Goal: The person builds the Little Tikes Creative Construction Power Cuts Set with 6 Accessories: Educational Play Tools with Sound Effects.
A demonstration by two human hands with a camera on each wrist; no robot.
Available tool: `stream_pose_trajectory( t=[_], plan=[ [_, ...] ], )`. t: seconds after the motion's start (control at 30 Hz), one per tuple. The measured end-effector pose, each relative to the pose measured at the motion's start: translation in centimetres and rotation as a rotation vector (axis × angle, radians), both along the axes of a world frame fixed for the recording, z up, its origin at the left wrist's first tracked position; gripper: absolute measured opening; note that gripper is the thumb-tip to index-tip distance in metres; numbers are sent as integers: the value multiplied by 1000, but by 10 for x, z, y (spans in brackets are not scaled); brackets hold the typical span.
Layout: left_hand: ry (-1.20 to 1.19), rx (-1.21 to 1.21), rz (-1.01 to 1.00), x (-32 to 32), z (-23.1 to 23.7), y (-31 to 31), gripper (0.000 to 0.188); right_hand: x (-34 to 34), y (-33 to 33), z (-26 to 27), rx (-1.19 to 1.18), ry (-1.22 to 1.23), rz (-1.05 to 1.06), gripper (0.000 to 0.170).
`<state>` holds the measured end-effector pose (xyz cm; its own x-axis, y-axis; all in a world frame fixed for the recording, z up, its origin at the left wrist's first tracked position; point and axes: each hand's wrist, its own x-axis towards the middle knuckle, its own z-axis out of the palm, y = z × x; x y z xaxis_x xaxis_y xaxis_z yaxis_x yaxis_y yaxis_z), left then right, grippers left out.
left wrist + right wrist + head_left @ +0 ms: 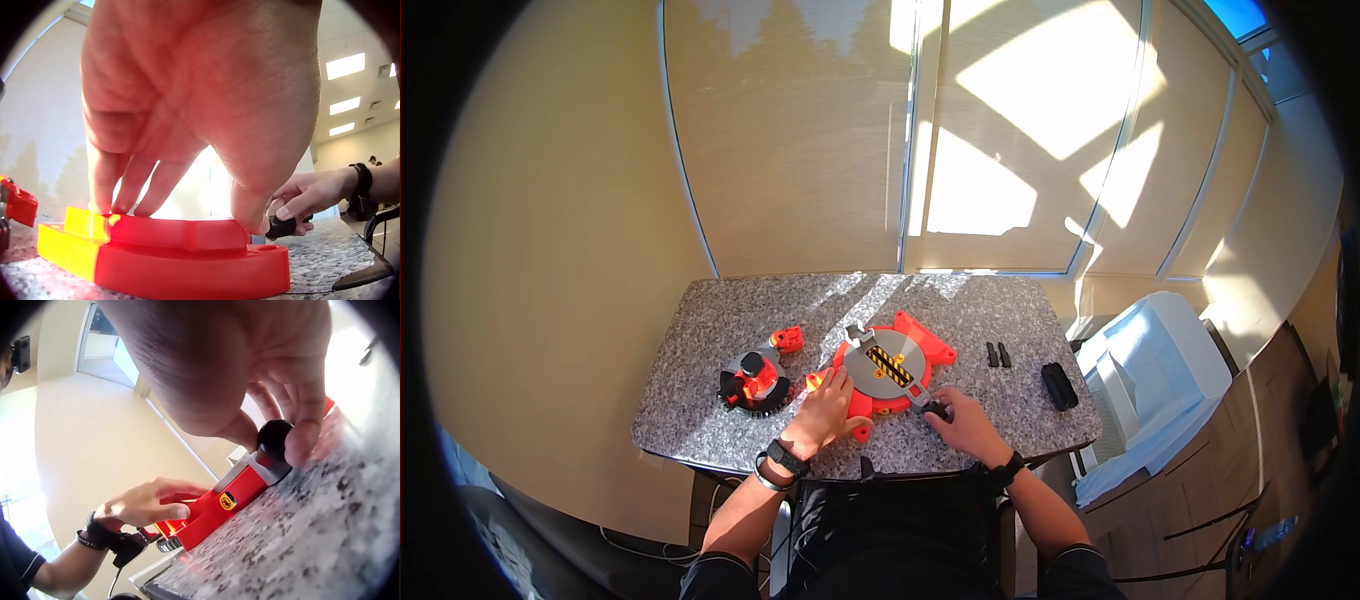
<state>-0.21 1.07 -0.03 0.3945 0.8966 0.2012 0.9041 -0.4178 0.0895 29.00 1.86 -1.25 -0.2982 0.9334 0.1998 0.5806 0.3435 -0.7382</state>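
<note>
Speckled gray stone-look tabletop [1010,310], round red-and-gray plastic base [862,375] near middle. Left hand [824,408] braces base, fingers straight-ish. Right hand [970,430] pinches rounded black knob [273,439] by base's gray tab [918,395]. Probably knob-adjusting step; next move likely needs steady base.

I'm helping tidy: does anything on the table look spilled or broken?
Nothing looks spilled or broken. The red-and-gray toy base sits flat beneath the left hand; the right hand pinches a black piece.
</note>
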Motion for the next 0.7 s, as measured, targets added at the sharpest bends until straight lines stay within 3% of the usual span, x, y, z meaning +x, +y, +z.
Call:
stream_pose_trajectory(
  t=[0.1,0.53,0.7],
  plan=[
    [-4,0,0,0,-1,0,92,1,3,-7,141,-87,1,45],
    [-12,-8,-4,0,1,0,92,1,4,-7,193,-173,-1,33],
    [-17,-14,-5,0,3,-1,92,1,6,-8,109,-183,20,30]
  ],
)
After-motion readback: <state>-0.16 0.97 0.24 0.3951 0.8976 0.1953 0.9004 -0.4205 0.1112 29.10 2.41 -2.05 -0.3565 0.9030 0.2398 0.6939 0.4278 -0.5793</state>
